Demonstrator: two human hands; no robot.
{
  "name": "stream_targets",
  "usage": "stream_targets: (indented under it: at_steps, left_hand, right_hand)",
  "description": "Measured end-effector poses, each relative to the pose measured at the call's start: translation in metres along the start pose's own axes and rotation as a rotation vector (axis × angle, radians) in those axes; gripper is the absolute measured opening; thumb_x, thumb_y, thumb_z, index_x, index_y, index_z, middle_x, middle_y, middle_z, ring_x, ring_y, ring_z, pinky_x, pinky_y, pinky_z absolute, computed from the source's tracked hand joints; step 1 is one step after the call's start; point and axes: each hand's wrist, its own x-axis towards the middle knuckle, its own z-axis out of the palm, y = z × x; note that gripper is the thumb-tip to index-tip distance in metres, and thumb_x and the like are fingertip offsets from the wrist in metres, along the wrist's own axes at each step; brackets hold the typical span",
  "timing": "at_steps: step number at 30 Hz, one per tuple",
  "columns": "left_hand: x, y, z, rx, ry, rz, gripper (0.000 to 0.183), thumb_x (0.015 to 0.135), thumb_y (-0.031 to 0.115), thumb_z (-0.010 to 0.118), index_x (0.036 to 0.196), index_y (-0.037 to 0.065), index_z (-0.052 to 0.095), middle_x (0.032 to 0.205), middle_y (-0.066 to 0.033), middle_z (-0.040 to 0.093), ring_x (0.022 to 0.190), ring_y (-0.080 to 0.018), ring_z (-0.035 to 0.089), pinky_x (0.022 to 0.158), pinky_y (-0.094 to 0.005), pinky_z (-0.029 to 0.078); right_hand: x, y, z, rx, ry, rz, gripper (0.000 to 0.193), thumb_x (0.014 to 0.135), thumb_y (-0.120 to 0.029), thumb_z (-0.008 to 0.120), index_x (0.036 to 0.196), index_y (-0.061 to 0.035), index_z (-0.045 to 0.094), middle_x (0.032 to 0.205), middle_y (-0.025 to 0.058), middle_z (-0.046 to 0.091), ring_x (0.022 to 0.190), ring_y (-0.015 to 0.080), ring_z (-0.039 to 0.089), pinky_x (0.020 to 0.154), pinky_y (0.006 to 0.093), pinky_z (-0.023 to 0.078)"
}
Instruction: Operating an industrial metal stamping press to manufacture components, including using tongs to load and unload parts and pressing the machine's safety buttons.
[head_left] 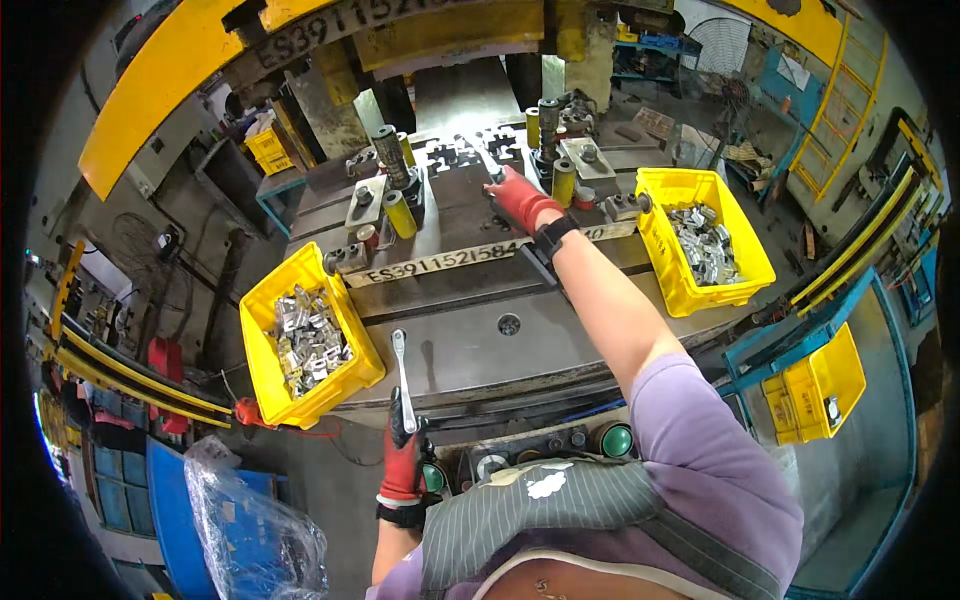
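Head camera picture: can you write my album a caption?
Gloved left hand holds a silver tool; gloved right hand holds another over the machine bed.

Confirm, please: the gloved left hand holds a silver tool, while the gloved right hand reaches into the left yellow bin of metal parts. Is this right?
Not quite: the head view shows the gloved right hand reaching over the grey metal plate, not into the left yellow bin of metal parts. The gloved left hand does hold a silver tool.

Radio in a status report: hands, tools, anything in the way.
Left hand gripping silver tool. Right hand extended, holding second silver tool. Dark posts either side.
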Motion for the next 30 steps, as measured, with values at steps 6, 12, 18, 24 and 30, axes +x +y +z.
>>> stream_targets:
  at_steps: [6,12,18,24,30]
  left_hand:
    - [0.003,0.047,0.03,-0.218,-0.065,-0.197,0.053,0.08,-0.001,0.052,0.13,0.002,0.034,0.115,-0.0066,0.051,0.098,-0.0151,0.052,0.085,-0.0275,0.042]
    - [0.008,0.031,0.034,-0.034,-0.082,0.082,0.048,0.083,0.007,0.053,0.129,0.01,0.038,0.078,0.001,0.054,0.056,-0.0045,0.045,0.044,-0.02,0.037]
    - [-0.005,0.077,0.043,-0.209,-0.139,-0.102,0.058,0.082,0.0,0.052,0.134,0.009,0.03,0.085,0.0032,0.048,0.059,-0.0023,0.038,0.049,-0.0182,0.036]
    - [-0.006,0.025,0.011,-0.277,0.098,-0.001,0.055,0.078,0.001,0.056,0.129,0.011,0.036,0.078,-0.0009,0.054,0.053,-0.0092,0.048,0.042,-0.0233,0.041]
    - [-0.026,0.035,-0.028,-0.2,0.278,-0.013,0.063,0.066,-0.004,0.068,0.121,0.006,0.038,0.09,-0.0054,0.052,0.063,-0.0113,0.051,0.047,-0.0245,0.045]
  right_hand:
    - [0.013,0.027,-0.026,0.112,-0.081,-0.113,0.049,0.074,-0.034,0.064,0.105,0.0009,0.048,0.091,0.0226,0.058,0.084,0.0336,0.056,0.071,0.0388,0.045]
    - [0.004,0.008,0.012,-0.019,0.013,-0.107,0.046,0.076,-0.032,0.062,0.105,0.0005,0.048,0.091,0.0211,0.059,0.081,0.0311,0.057,0.071,0.0366,0.044]
    - [0.003,0.02,-0.02,0.036,-0.143,0.038,0.046,0.077,-0.038,0.062,0.1,-0.0001,0.052,0.086,0.0149,0.061,0.07,0.0242,0.058,0.068,0.0294,0.045]
    - [0.01,0.038,-0.01,0.809,-0.25,0.185,0.034,0.084,-0.042,0.047,0.072,-0.0114,0.055,0.061,0.0034,0.056,0.051,0.0154,0.052,0.044,0.0279,0.04]
    - [-0.048,0.008,-0.018,0.987,-0.105,-0.028,0.024,0.086,-0.034,0.049,0.092,-0.0116,0.057,0.071,-0.0034,0.053,0.06,0.0071,0.048,0.051,0.0198,0.037]
